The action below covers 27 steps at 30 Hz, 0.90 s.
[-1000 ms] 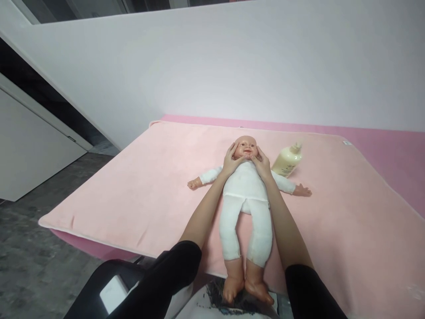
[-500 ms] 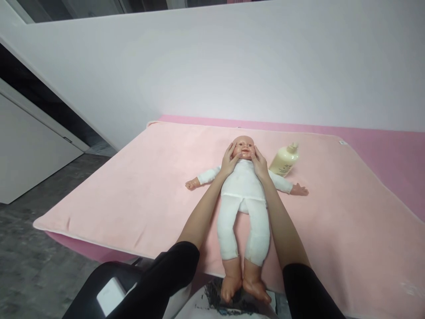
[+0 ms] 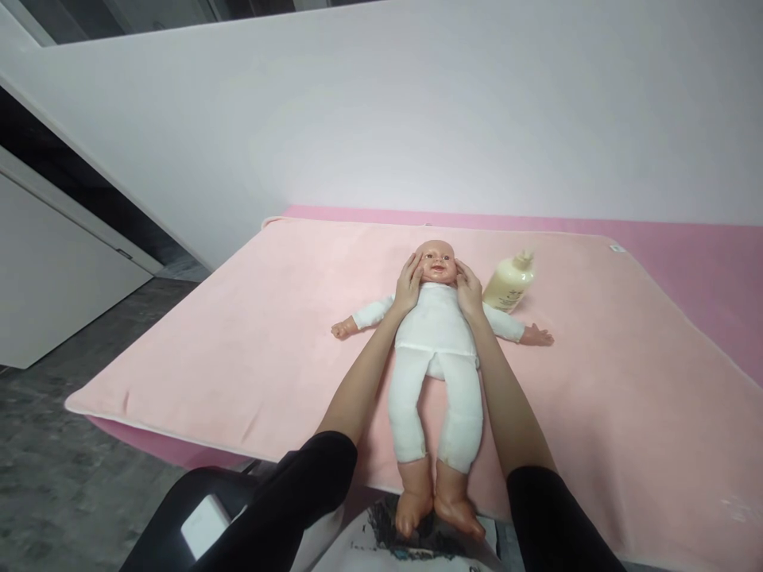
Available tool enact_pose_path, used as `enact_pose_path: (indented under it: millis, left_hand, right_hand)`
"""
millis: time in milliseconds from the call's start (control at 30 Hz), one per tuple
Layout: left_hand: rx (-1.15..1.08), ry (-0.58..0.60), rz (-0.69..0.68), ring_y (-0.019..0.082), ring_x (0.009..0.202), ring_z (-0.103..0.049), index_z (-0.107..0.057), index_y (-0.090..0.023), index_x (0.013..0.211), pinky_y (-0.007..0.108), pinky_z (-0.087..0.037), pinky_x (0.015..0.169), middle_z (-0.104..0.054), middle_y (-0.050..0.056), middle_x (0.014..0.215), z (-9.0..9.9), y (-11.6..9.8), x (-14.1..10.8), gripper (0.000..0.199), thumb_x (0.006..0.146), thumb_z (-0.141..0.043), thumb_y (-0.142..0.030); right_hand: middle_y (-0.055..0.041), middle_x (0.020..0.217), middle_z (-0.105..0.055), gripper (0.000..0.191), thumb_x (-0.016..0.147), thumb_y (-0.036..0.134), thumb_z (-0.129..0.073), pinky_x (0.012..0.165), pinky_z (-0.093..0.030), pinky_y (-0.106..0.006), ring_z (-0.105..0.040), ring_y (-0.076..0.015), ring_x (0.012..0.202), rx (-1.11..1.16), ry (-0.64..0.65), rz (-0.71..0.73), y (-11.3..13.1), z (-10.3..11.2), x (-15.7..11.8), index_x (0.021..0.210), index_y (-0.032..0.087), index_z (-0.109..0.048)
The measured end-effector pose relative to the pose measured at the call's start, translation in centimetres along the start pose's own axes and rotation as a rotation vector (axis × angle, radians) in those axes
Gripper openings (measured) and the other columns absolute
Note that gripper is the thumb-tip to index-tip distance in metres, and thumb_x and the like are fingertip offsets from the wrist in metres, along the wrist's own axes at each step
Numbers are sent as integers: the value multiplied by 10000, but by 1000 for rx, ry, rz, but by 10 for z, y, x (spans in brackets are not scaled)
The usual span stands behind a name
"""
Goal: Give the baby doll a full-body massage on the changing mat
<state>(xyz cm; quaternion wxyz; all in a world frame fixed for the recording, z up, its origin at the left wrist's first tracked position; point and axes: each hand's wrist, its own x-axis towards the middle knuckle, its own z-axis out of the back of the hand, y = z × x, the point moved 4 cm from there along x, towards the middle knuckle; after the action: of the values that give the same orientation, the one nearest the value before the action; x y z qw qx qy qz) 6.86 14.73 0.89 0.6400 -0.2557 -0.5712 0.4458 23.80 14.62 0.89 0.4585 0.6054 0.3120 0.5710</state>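
Note:
A baby doll (image 3: 438,318) in a white cloth suit lies on its back on a pink mat (image 3: 238,334), arms spread and bare feet over the mat's near edge. My left hand (image 3: 408,283) rests along the doll's cheek on the left side of the picture, fingers extended. On the opposite cheek lies my right hand (image 3: 468,287), its fingers also stretched out. Neither hand is closed round anything. Beside the doll's arm on the right is a pale yellow pump bottle (image 3: 509,283).
Behind the mat runs a darker pink surface (image 3: 673,246) against a white wall (image 3: 417,111). At the lower left, a white case (image 3: 204,526) sits on something black. Grey floor (image 3: 65,429) shows at the left.
My thumbs have moved outward from beside the doll's mouth to the sides of its face. Both hands still touch its cheeks.

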Motion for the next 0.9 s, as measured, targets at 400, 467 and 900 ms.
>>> enact_pose_path:
  millis: [400,467,900]
  left_hand:
    - [-118,7,85,218,1383,-329,-503,-268,1325,366,-291,1131,-418,53,1460,0,-3,-1,569,819,-579,-517]
    - [-139,7,113,242,1381,-329,-476,-275,1345,372,-331,1108,-390,60,1476,-1,-1,-2,662,751,-671,-491]
    - [-129,2,140,248,1385,-324,-449,-290,1367,370,-332,1113,-360,45,1494,-4,6,-2,759,684,-747,-435]
  right_hand:
    - [-115,1438,-409,930,674,568,-695,1087,-340,-428,-425,-280,1297,-182,171,-140,22,-10,-12,1440,201,-316]
    - [-126,1419,-434,938,691,559,-683,1074,-353,-441,-448,-291,1279,-204,171,-166,20,-9,-12,1457,185,-292]
    - [-80,1481,-349,823,785,589,-568,1102,-334,-395,-409,-248,1318,-85,155,-78,5,-8,-6,1457,185,-316]
